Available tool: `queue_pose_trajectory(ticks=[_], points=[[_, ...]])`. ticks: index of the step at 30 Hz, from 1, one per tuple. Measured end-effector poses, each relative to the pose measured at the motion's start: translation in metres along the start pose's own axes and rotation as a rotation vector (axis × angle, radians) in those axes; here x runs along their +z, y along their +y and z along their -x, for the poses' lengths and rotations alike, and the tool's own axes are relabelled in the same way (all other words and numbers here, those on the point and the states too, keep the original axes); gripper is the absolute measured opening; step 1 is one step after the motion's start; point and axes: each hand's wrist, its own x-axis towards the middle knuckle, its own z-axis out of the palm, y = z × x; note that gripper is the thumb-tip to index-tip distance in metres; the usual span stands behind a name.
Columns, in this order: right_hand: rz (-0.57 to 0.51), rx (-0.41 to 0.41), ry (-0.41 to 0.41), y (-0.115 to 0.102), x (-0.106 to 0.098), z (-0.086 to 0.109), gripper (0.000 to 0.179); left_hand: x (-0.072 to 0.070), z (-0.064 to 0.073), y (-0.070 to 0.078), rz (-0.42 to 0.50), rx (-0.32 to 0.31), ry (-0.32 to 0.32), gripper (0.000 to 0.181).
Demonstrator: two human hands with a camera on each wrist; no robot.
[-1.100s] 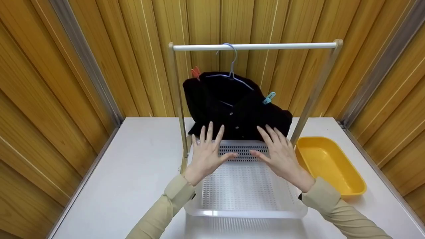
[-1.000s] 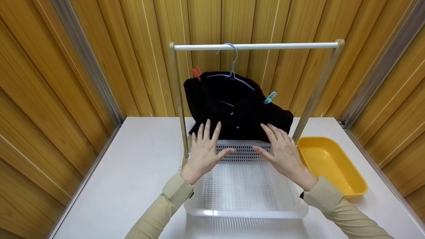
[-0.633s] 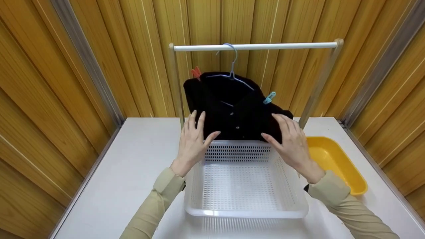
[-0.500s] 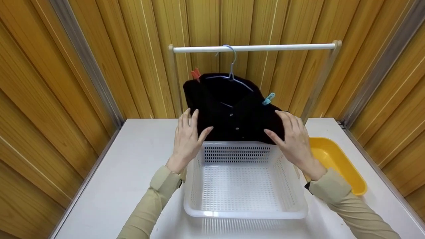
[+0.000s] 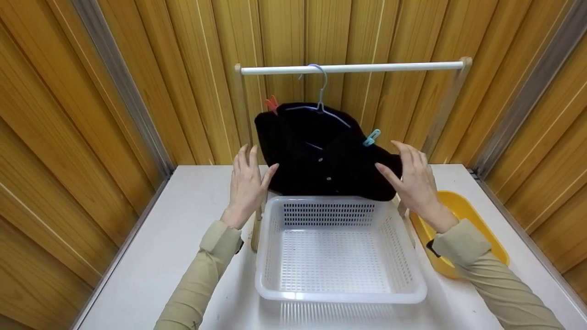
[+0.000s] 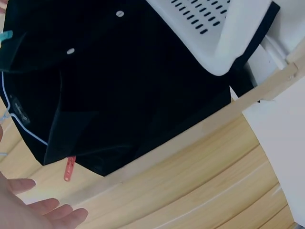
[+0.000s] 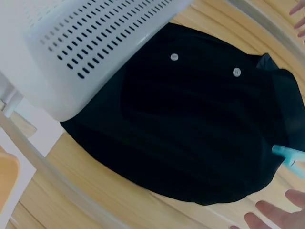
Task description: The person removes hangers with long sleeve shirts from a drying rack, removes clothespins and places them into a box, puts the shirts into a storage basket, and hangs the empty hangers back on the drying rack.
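A black button-front shirt (image 5: 302, 165) hangs behind the basket on a purple wire hanger (image 5: 321, 94). One shoulder carries a red clothespin (image 5: 272, 104), the other a light-blue clothespin (image 5: 372, 137). Beside the shirt's left edge is my left hand (image 5: 246, 188), fingers spread and holding nothing; the left wrist view shows its fingers near the red clothespin (image 6: 69, 168). My right hand (image 5: 417, 185) overlaps the shirt's right edge in the head view, with thumb and fingers apart. In the right wrist view its fingers show below the light-blue clothespin (image 7: 290, 156). The shirt's lower part is hidden behind the basket.
A white perforated basket (image 5: 341, 296) stands in front of the shirt on the white table (image 5: 151, 256). The hanger hooks over the white bar (image 5: 390, 67) of a wood-sided rack. A yellow tub (image 5: 490, 243) sits at right, partly under my right forearm. Wood-look panels surround the table.
Both hands have moved apart and outward, from over the basket in front of the shirt to its two sides. The shirt, clothespins and basket have stayed in place.
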Motion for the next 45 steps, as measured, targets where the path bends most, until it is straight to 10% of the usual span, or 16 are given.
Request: queue_pose_trajectory(ticks=[12,29,45], points=[[-0.073,0.128,-0.145,0.008,-0.005,-0.013,0.062,0.001,-0.012,-0.018,0.157,-0.15,-0.027,0.066],[-0.155,0.187,-0.205,0.016,0.0,-0.026,0.061,0.003,-0.037,-0.022,0.404,-0.189,0.076,0.05],[-0.212,0.196,-0.251,0.022,0.006,-0.034,0.056,0.005,-0.04,-0.047,0.724,-0.393,-0.069,0.058]])
